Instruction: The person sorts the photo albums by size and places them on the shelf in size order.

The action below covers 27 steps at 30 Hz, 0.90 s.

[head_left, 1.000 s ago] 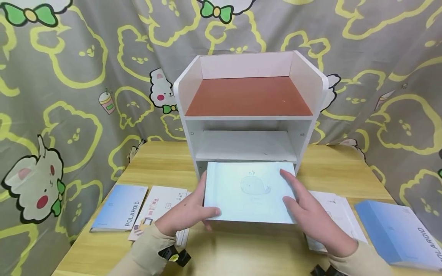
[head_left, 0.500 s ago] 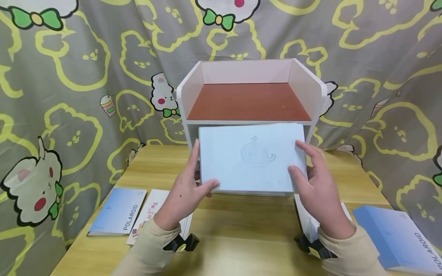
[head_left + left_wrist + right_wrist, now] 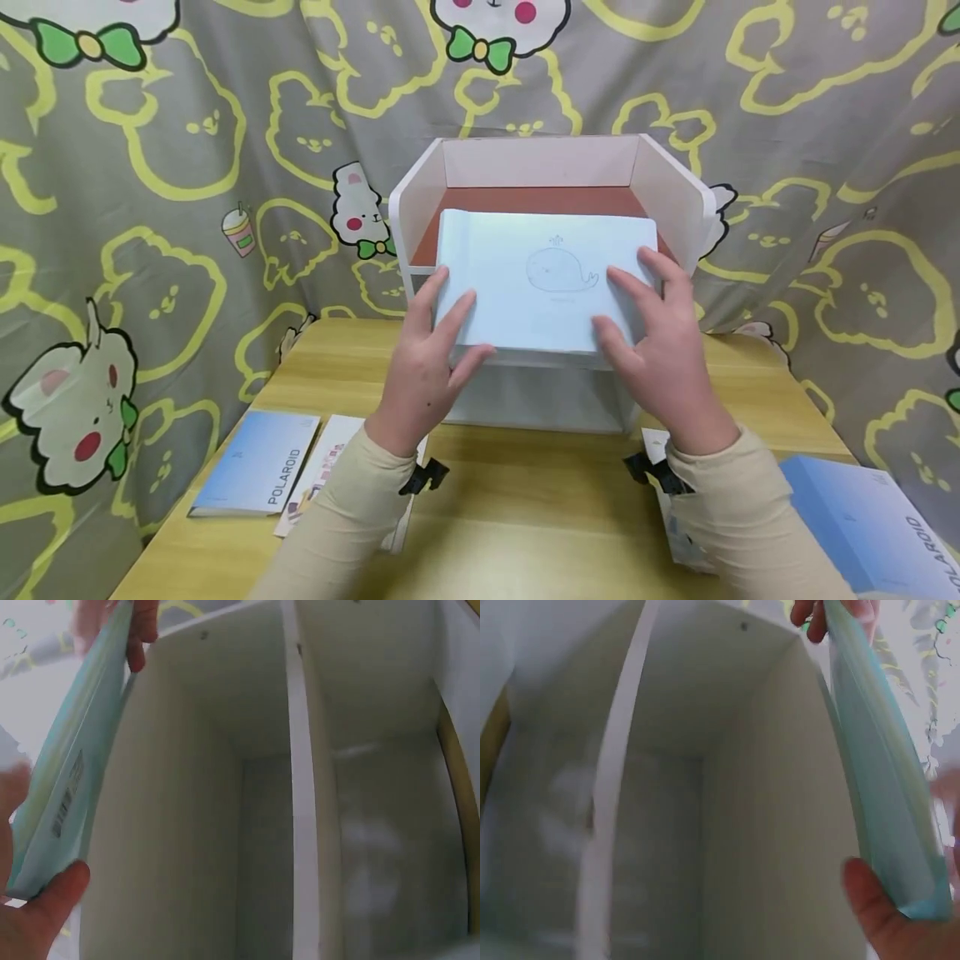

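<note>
A pale blue book [image 3: 510, 275] with a whale drawn on its cover is held up between both hands, in front of the white shelf unit's reddish-brown top. At its left end, my left hand [image 3: 423, 367] grips it, fingers spread over the cover and one digit beneath the underside in the left wrist view. My right hand [image 3: 663, 358] grips the right end the same way, with several fingertips on the cover. A barcode shows on the book's underside [image 3: 71, 795] in the left wrist view. The book hides the front edge of the unit's top.
The white shelf unit [image 3: 416, 200] stands at the back of the wooden table [image 3: 525, 500], its compartments facing me. A blue POLAROID book [image 3: 258, 458] and a printed white book [image 3: 322, 475] lie left. Another white book [image 3: 678, 517] and a thick blue POLAROID stack [image 3: 870, 517] lie right.
Both hands have raised the whale book from the lower compartments to the height of the unit's top. More fingers now lie over its cover.
</note>
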Each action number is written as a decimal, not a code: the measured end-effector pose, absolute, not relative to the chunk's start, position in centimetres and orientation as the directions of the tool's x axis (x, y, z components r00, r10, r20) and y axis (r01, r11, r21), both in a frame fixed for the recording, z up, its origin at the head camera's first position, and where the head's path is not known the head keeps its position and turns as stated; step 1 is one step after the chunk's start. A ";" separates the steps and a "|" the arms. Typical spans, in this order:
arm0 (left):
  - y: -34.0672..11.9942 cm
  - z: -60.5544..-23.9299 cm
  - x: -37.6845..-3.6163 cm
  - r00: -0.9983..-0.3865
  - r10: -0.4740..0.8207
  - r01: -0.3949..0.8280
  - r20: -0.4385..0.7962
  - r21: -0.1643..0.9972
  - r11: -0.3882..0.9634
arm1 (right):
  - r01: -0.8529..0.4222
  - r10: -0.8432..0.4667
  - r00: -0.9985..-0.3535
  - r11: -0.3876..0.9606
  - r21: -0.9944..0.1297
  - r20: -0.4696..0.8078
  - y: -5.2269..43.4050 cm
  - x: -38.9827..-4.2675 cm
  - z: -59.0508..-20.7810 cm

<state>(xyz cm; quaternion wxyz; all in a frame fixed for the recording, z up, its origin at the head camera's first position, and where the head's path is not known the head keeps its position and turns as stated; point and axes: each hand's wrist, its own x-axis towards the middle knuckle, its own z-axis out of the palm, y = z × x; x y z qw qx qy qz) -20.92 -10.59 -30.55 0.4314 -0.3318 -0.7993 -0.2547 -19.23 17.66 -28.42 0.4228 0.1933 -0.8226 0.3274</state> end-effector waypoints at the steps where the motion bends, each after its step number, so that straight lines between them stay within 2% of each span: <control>1: -10.6 -30.4 -21.0 -0.411 0.338 0.744 0.847 0.098 0.661 | -0.591 -0.099 -0.575 0.736 -0.329 0.812 17.9 -19.4 -28.2; 4: -10.7 -29.9 -21.4 -0.413 0.373 0.718 0.831 0.045 0.695 | -0.572 -0.236 -0.591 0.797 -0.194 0.771 18.5 -19.4 -27.4; 7: -10.8 -29.2 -21.7 -0.395 0.368 0.683 0.842 0.001 0.730 | -0.540 -0.314 -0.598 0.838 -0.082 0.737 18.8 -19.3 -26.2; 11: -10.7 -28.2 -22.3 -0.353 0.352 0.644 0.867 -0.048 0.764 | -0.484 -0.358 -0.604 0.874 0.028 0.712 18.9 -19.5 -24.9; 14: -10.5 -27.4 -22.8 -0.344 0.354 0.625 0.869 -0.070 0.778 | -0.461 -0.372 -0.572 0.883 0.089 0.731 18.8 -19.8 -24.6; 19: -9.9 -26.6 -23.7 -0.371 0.354 0.590 0.858 -0.076 0.804 | -0.455 -0.368 -0.450 0.879 0.145 0.814 18.5 -20.8 -24.9; 22: -9.4 -26.3 -24.2 -0.377 0.345 0.585 0.860 -0.068 0.808 | -0.448 -0.331 -0.400 0.884 0.133 0.855 18.2 -21.6 -25.3; 24: -9.1 -26.0 -24.6 -0.378 0.338 0.587 0.862 -0.060 0.808 | -0.437 -0.308 -0.409 0.892 0.112 0.859 18.1 -22.1 -25.6; 27: -8.7 -25.8 -25.2 -0.390 0.327 0.584 0.861 -0.043 0.810 | -0.423 -0.288 -0.461 0.903 0.078 0.839 18.0 -22.5 -26.2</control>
